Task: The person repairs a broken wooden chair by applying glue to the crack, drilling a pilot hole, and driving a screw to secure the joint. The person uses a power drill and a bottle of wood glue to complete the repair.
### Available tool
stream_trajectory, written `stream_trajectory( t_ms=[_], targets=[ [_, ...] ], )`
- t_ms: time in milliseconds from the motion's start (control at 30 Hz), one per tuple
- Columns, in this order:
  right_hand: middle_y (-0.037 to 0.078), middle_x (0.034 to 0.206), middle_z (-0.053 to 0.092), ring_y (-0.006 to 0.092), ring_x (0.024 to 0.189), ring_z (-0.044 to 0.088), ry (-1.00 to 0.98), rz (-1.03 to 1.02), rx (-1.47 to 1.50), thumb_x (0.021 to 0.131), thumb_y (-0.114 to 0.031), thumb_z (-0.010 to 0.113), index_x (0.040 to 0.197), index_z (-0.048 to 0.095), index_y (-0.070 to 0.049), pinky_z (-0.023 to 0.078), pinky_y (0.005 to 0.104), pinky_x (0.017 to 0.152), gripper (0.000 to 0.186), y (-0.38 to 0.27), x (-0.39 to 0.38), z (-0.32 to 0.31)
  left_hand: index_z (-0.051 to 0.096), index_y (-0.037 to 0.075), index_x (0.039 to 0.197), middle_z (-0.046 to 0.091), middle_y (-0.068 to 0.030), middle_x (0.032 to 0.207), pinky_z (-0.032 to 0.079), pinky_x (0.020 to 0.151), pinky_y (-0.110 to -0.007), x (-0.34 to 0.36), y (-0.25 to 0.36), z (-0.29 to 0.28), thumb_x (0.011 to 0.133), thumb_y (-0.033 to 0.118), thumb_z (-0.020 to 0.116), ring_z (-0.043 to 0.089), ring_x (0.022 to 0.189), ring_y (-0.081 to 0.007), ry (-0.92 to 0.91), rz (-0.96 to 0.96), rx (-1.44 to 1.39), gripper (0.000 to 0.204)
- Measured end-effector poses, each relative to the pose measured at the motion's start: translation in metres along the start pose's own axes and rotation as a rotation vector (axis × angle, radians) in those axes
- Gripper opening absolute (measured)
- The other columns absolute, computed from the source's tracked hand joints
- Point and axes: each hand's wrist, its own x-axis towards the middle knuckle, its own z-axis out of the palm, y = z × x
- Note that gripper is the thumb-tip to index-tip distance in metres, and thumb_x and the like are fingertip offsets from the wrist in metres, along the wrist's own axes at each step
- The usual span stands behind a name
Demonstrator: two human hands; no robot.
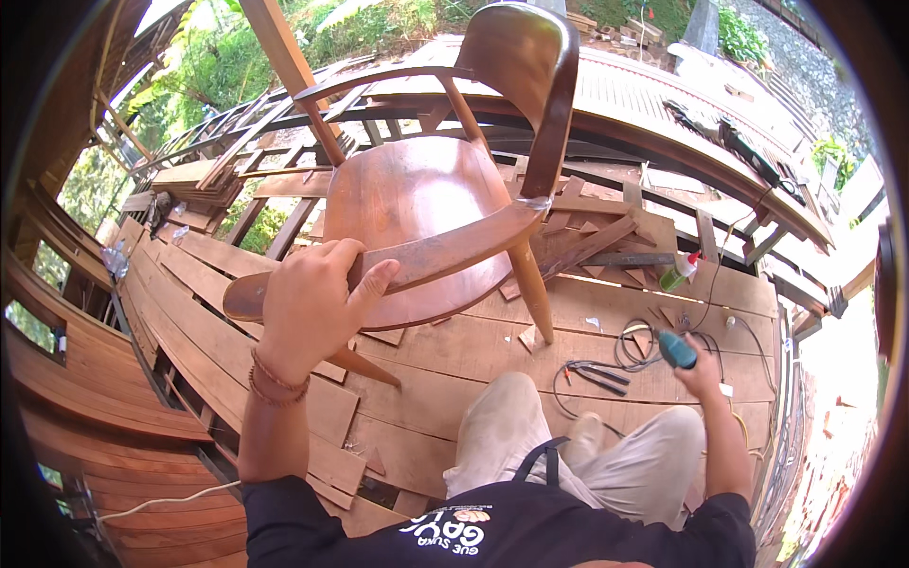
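A brown wooden armchair [417,185] stands on the plank floor in front of me, its curved backrest [521,57] at the far side. My left hand [312,293] is wrapped over the near armrest [454,248], close to its front end, the thumb lying along the top. A pale patch shows where this armrest meets the back. Low on the right, beside my knee, my right hand [702,373] grips a teal power tool [675,349]. Its working end is too small to make out. The tool is apart from the chair.
Looped dark cable [634,348] and a black-handled tool [603,381] lie on the planks near my right hand. Beyond are a green and white bottle [679,273] with a red tip and wood offcuts [592,241]. Gaps run between the floorboards [199,284] at left.
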Motion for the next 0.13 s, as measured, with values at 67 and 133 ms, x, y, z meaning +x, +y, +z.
stream_trajectory(
  t_ms=[67,133],
  targets=[
    [0.024,0.110,0.067,0.0395,0.097,0.065,-0.143,0.249,-0.038,0.064,-0.024,0.078,0.141,0.050,-0.011,0.052,0.0430,0.085,0.082,0.003,-0.017,0.041,0.068,0.002,0.089,0.067,-0.0181,0.079,0.049,0.066,-0.044,-0.002,0.002,0.005,0.091,0.042,0.062,0.065,0.076,-0.0361,0.084,-0.009,0.032,0.040],
    [0.024,0.115,0.065,0.0365,0.104,0.065,-0.225,0.394,-0.094,0.064,-0.027,0.080,0.144,0.047,-0.012,0.052,0.0404,0.089,0.087,0.016,-0.036,0.080,0.067,0.002,0.084,0.065,-0.0172,0.075,0.048,0.062,-0.044,-0.001,0.004,0.015,0.091,0.041,0.061,0.064,0.071,-0.0357,0.046,-0.061,0.059,0.040]
  ],
)
